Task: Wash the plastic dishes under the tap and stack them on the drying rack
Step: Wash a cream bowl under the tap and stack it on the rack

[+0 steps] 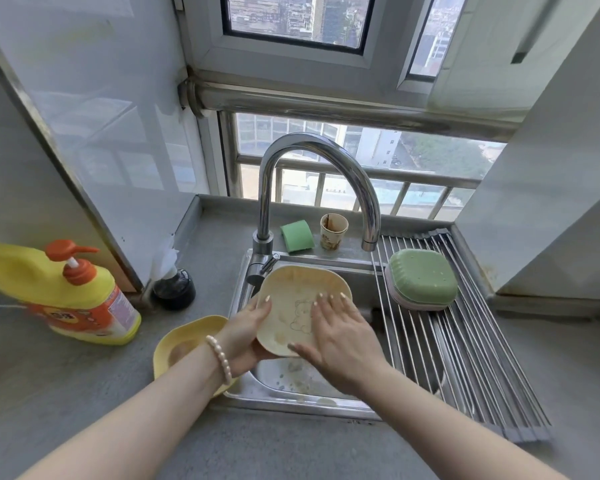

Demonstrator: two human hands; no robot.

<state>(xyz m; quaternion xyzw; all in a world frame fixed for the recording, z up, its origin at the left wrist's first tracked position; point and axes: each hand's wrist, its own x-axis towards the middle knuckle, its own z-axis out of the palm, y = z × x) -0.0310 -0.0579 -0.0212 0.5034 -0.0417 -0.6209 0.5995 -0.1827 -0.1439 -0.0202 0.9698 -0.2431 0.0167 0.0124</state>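
A cream plastic plate (293,289) with a bear drawing is tilted over the steel sink (291,386). My left hand (246,327) grips its left rim from below, thumb on the face. My right hand (336,334) lies flat with straight fingers on the plate's face. The curved tap (312,147) arches above the sink; no water stream shows. A yellow plastic dish (184,341) sits on the counter left of the sink, partly behind my left wrist. On the roll-up drying rack (465,358) rest upturned green and pink dishes (421,277).
A yellow dish soap bottle (73,296) with an orange pump stands on the left counter. A dark jar (174,287) is by the wall corner. A green sponge holder (297,236) and a stained paper cup (333,232) stand behind the sink.
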